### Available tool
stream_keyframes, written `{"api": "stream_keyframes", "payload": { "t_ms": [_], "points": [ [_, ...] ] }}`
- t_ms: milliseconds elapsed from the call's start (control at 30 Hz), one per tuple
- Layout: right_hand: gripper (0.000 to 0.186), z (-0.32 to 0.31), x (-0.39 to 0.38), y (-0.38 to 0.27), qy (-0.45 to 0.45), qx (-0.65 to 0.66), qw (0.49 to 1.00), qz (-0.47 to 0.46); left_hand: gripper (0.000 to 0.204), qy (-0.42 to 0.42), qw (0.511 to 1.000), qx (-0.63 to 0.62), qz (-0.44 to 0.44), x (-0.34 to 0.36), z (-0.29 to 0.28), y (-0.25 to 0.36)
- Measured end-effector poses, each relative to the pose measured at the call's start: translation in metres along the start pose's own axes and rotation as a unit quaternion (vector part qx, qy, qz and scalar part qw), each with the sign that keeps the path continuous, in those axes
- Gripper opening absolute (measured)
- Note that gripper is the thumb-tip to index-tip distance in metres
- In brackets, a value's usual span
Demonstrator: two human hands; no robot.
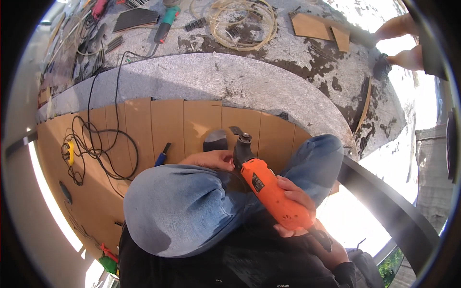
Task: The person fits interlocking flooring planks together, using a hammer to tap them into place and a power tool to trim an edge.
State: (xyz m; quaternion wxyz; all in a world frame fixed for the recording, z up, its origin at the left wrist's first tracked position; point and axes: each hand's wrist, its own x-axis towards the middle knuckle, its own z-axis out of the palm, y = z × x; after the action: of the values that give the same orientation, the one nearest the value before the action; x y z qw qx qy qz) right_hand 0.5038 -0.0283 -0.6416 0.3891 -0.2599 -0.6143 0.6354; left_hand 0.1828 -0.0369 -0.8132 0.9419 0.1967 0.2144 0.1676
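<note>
An orange oscillating multi-tool (274,193) lies slantwise across my lap, its dark metal head and flat blade (235,130) pointing up and away. My right hand (300,201) is wrapped round the rear of its body. Beside the tool's neck, my left hand (216,160) has its fingertips drawn together in a pinch, close to or touching the head. Whatever those fingertips hold, if anything, is too small to make out. Just beyond my left hand, a rounded grey and black piece (215,140) rests on the brown planks (168,120).
A blue-handled tool (163,154) lies left of my knee. Black cable (103,151) coils farther left, by a yellow object (71,152). Beyond the curved grey edge are a teal power tool (168,22), a clear hose coil (245,29) and board offcuts (312,26). Another person's legs (406,57) stand far right.
</note>
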Motion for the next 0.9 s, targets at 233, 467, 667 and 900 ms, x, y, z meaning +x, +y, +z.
{"api": "stream_keyframes", "payload": {
  "t_ms": [233,467,667,900],
  "points": [
    [0.087,0.023,0.035,0.028,-0.161,-0.037,0.986,0.029,0.055,0.108,0.928,-0.249,0.254,-0.021,0.027,-0.004],
    [0.105,-0.023,0.065,0.056,-0.313,0.173,0.894,0.270,0.034,0.300,0.867,-0.098,0.386,-0.061,0.006,-0.004],
    [0.076,-0.010,0.088,0.118,-0.226,0.495,0.754,0.367,0.037,0.329,0.831,-0.050,0.446,-0.092,0.014,0.012],
    [0.088,0.077,0.087,0.135,-0.276,0.465,0.650,0.534,0.041,0.399,0.830,0.188,0.342,-0.129,0.068,0.042]
  ]
}}
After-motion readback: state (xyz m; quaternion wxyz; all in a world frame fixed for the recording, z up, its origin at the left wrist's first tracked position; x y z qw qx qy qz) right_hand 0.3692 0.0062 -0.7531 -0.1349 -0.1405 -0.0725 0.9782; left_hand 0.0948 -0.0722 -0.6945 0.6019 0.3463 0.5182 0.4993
